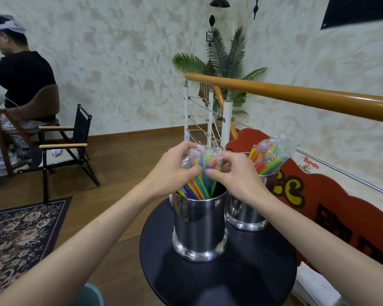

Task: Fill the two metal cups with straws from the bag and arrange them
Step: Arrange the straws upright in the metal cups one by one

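Steel near cup (200, 226) stands on the round table (219, 272), beside the far cup (245, 214) (already bristling); left hand (175, 171) and right hand (234, 173) both pinch the wrapped straws (200, 184) above its rim; a sideways tug could tip the tall cup, or spill loose straws.

Two steel cups stand touching on a round black table (241, 272). Near cup (200, 226) holds coloured wrapped straws (199, 184); left hand (175, 171) and right hand (234, 175) pinch the straws near their tops, fingertips nearly meeting. Far cup (248, 215), beyond the right fingers, holds a second bunch (270, 157) leaning right. A red sign (332, 208) stands behind the table.
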`<state>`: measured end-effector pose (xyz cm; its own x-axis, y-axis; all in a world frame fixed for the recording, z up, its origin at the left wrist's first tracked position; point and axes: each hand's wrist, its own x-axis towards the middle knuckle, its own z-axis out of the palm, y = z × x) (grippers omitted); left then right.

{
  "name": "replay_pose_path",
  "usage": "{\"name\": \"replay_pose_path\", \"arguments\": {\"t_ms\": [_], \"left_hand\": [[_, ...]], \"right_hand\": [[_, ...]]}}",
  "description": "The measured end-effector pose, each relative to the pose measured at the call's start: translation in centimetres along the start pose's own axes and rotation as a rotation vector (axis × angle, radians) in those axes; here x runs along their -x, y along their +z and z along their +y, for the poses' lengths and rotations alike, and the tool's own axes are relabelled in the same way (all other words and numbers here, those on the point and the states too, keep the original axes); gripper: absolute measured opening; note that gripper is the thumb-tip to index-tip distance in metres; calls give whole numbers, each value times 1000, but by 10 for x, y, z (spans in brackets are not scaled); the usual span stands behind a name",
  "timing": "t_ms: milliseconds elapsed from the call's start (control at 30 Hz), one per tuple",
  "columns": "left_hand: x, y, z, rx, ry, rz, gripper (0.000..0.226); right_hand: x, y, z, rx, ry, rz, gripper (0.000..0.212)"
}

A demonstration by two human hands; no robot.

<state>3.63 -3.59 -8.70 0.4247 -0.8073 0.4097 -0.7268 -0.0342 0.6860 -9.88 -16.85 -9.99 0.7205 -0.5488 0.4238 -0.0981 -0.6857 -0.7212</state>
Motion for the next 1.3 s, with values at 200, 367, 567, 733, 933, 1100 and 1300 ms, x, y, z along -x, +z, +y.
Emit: {"name": "replay_pose_path", "arguments": {"t_ms": [200,367,567,733,933,1100,1300], "left_hand": [[11,3,4,-10,2,-13,43],[15,6,5,-28,65,42,28],[11,7,-3,-231,129,87,21],[12,8,-3,-320,146,82,14],[11,9,-4,-349,141,70,13],[10,7,-6,-407,117,-9,13],[1,7,-2,-561,65,-98,24]], "right_hand": [[8,1,-5,129,-54,-49,20],[13,-5,-9,-119,18,-236,37],[12,-25,-1,-43,-4,-21,30],[4,-34,13,282,54,84,47],[-6,-21,18,204,135,-16,62],[-12,-13,23,174,161,-3,45],[-11,-12,23,195,122,-4,20]]}}
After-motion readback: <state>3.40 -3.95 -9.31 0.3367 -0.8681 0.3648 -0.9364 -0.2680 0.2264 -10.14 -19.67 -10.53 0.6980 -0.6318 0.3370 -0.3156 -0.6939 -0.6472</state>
